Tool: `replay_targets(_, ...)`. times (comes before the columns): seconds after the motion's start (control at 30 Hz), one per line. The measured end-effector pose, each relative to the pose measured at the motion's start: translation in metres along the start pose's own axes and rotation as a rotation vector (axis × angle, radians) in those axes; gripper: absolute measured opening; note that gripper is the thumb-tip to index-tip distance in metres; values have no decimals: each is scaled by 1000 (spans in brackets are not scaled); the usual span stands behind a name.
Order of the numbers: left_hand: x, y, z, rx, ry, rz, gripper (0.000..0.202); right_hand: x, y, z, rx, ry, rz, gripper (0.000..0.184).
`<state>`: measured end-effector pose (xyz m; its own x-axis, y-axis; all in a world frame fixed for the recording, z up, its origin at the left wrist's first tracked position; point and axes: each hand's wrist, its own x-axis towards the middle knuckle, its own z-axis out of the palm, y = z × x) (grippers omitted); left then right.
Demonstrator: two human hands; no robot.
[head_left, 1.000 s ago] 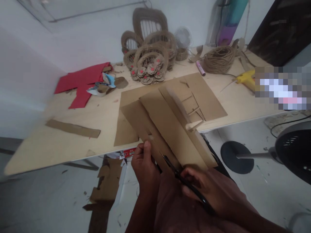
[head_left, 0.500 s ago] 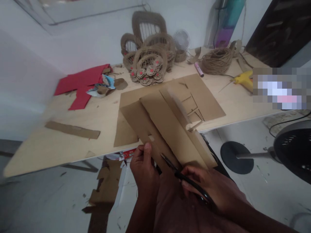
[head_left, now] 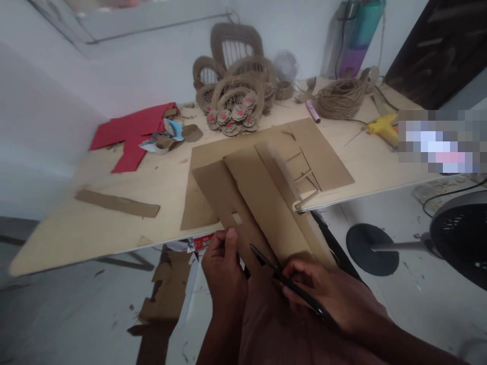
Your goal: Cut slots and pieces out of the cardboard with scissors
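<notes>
My left hand (head_left: 224, 263) pinches the near edge of a brown cardboard sheet (head_left: 262, 203) that slopes from my lap up onto the table edge. My right hand (head_left: 327, 294) is closed round the handles of black scissors (head_left: 281, 276). The blades point up and left into the sheet's near edge, between two long cut strips. A larger flat cardboard sheet (head_left: 323, 152) with cut slits lies under it on the wooden table (head_left: 76, 228).
On the table lie a cardboard strip (head_left: 117, 203), red paper (head_left: 131, 134), woven twine baskets (head_left: 232, 96), a twine coil (head_left: 340, 96), a pink marker (head_left: 313, 110) and a yellow glue gun (head_left: 384, 126). A standing fan (head_left: 452, 238) is right. Cardboard scraps (head_left: 163, 299) lie on the floor.
The scissors and my right hand have shifted slightly along the cut. The cardboard sheet has sunk a little toward my lap. My left hand keeps its pinch.
</notes>
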<state>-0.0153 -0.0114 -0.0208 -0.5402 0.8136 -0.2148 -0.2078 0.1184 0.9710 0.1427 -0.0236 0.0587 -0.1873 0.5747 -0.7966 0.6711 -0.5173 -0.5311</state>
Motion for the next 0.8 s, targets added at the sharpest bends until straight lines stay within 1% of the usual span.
replay_targets(0.07, -1, 0, 0, 32, 7, 21, 29, 2, 3, 1, -5, 3, -34, 17)
replay_targets(0.23, -2, 0, 0, 84, 1, 36, 29, 8, 19, 5, 53, 6, -129, 21)
replay_targets(0.33, -1, 0, 1, 136, 13, 89, 30, 11, 26, 7, 163, -41, -190, 21)
replay_targets(0.43, -1, 1, 1, 172, 33, 123, 30, 13, 27, 9, 148, -21, -238, 19)
replay_targets(0.57, -2, 2, 1, 238, 49, 172, 28, 14, 26, 9, 134, 4, -249, 15)
replay_targets(0.67, -3, 3, 1, 232, 52, 183, 27, 14, 28, 10, 137, 5, -249, 15)
replay_targets(0.73, -3, 2, 0, 225, 44, 181, 26, 15, 32, 11, 181, -11, -280, 15)
replay_targets(0.8, -3, 2, -1, 245, 33, 196, 24, 17, 36, 12, 283, -54, -260, 18)
